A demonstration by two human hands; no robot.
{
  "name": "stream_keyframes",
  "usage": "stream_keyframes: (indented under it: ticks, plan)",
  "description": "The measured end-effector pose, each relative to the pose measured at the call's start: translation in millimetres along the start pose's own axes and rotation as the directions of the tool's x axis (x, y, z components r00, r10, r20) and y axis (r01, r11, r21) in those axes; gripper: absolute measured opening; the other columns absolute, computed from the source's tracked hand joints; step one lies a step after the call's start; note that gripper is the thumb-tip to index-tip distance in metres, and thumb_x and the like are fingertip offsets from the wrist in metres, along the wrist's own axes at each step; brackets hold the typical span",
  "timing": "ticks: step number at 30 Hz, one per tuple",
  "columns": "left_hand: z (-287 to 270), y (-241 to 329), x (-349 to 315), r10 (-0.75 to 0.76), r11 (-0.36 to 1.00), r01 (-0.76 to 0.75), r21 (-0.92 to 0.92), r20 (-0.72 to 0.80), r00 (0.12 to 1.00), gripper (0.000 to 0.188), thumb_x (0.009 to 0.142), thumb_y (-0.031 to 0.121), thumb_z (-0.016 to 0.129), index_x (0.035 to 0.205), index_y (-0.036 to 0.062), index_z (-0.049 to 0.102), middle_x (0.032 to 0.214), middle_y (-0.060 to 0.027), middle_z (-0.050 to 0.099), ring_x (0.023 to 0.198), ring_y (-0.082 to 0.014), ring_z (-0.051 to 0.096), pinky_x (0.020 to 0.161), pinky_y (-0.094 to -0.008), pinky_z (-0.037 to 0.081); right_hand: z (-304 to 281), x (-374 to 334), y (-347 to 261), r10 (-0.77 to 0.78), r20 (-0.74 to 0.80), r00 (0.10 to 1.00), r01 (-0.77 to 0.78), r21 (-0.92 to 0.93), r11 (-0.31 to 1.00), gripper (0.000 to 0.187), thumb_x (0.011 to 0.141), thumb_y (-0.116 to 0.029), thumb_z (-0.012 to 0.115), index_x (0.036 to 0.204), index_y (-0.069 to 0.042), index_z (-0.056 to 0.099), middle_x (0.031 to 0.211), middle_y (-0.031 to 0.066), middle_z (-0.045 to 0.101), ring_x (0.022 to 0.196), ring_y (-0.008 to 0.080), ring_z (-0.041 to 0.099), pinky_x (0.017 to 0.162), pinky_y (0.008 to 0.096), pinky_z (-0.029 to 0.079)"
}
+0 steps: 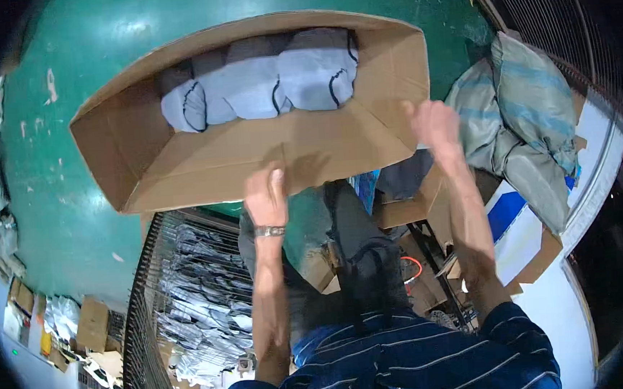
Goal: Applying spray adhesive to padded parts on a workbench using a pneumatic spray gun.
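A long open cardboard box (pixel 272 154) lies before me, tilted so that its inside shows. Along its far wall sit several rolled bundles of light grey cloth (pixel 250 87) with black cords or edging. My left hand (pixel 266 198) grips the near rim of the box, its thumb over the inner side and the other fingers mostly hidden. At the right end, my right hand (pixel 437 124) is closed at the box's edge, the thumb against the wall. Neither hand touches the cloth.
Below the box on the left, a dark wire rack (pixel 146 307) holds a stack of grey cloth pieces (pixel 203 303). Stuffed woven sacks (pixel 529 107) lean at the right. Cartons (pixel 93 322) stand at the lower left. The floor (pixel 71 168) is green.
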State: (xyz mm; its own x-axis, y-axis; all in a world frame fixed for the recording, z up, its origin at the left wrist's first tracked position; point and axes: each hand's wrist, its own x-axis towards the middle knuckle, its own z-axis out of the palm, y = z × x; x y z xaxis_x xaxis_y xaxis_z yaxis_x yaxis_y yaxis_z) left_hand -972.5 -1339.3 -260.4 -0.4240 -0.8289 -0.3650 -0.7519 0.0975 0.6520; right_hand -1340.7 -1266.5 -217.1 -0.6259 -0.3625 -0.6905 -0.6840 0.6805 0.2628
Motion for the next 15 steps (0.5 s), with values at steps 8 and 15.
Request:
stream_keyframes:
  ticks: [8,15]
  plan:
    - [27,-56,2,0.188,0.915,-0.168,0.366,-0.021,0.982,0.042,0.101,0.036,0.055,0.126,0.0046,0.068,0.102,-0.0159,0.068,0.092,-0.0367,0.064,0.081,-0.0448,0.049,246,156,-93,-0.145,0.218,0.965,-0.053,0.703,0.709,0.071,0.085,-0.058,0.072,0.126,-0.001,0.069,0.125,0.0198,0.071,0.121,0.0345,0.065,0.102,0.041,0.051]
    - [41,-74,4,0.226,0.922,-0.154,0.356,-0.17,0.959,0.066,0.107,0.05,0.032,0.111,0.0013,0.075,0.1,-0.0152,0.074,0.094,-0.0344,0.07,0.096,-0.0466,0.047,342,251,-160,0.104,0.288,0.952,-0.289,0.733,0.616,0.121,0.061,-0.05,0.096,0.147,0.011,0.037,0.146,0.0268,0.054,0.137,0.0357,0.053,0.112,0.0417,0.045]
